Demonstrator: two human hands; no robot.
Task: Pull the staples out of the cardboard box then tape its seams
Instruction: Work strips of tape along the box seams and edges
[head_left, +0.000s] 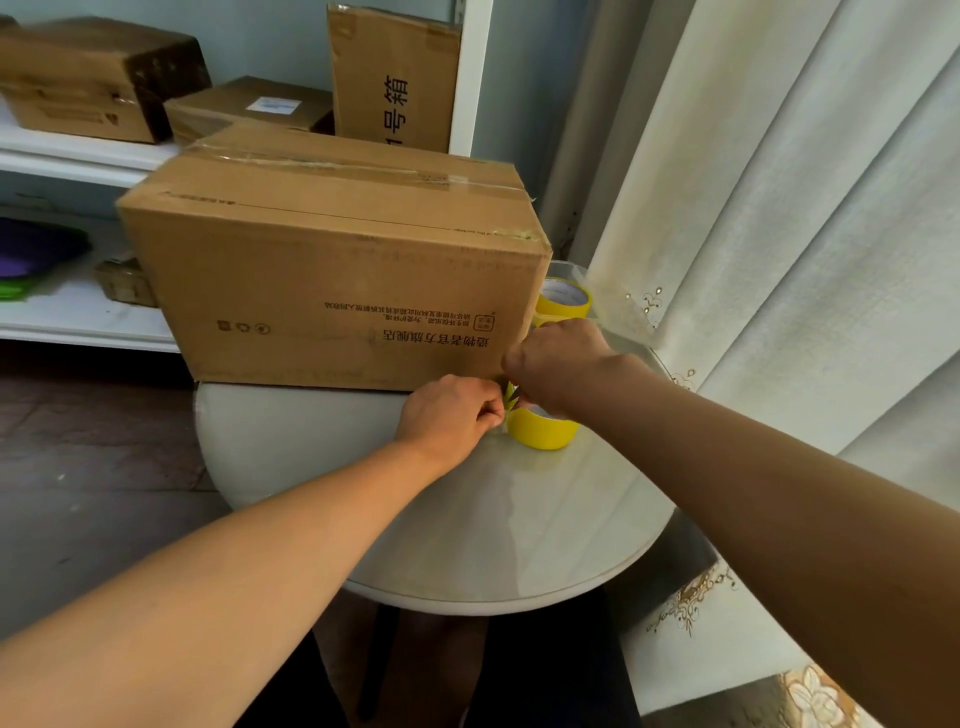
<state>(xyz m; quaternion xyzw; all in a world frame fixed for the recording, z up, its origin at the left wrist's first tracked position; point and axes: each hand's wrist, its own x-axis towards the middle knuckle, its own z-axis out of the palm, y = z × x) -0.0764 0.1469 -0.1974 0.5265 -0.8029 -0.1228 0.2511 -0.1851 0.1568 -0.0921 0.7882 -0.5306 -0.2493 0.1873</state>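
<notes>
Right hand (558, 361) hid its grip, state unclear; left hand (449, 413) pinched tape from the yellow roll (543, 428); cardboard box (332, 260) lay long side leftward-rightward.

Near half of the round pale glass-topped table (519, 519) lies open to you. The big brown cardboard box (332, 270) blocks the far side; cream curtain (779, 234) crowds your right; yellow tape roll (543, 428) sits beside the box's corner.

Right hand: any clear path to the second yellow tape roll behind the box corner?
Probably yes. The far tape roll sits just beyond the right hand, beside the cardboard box, nothing between them. But that hand looks busy with the near tape roll.
</notes>
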